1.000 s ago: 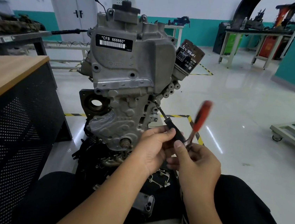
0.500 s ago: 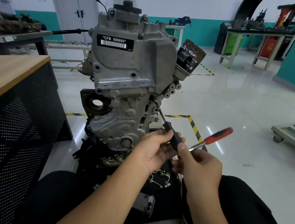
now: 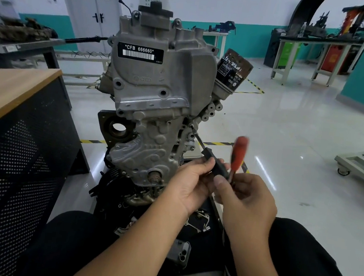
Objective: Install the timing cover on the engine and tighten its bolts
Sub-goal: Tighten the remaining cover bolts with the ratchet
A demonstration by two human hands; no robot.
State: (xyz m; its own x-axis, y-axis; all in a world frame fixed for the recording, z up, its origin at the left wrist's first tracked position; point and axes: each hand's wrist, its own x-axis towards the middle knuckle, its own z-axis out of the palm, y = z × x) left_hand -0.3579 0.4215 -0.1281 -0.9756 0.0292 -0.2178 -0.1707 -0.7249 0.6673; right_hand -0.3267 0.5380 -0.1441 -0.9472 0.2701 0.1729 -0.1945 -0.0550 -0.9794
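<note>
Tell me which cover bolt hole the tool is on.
The one on the timing cover's right edge, below the oil filter; the ratchet extension reaches it.

We note a glossy pale floor point(image 3: 289, 138) carrying the engine point(image 3: 155, 103), which stands upright on a dark base point(image 3: 110, 200). Yellow-black striped tape point(image 3: 93, 141) runs across the floor behind it. A wheeled cart point(image 3: 359, 167) sits well apart at right. A wood tabletop point(image 3: 4, 95) on a perforated black cabinet point(image 3: 13, 175) stands just beside the engine, at left.
</note>
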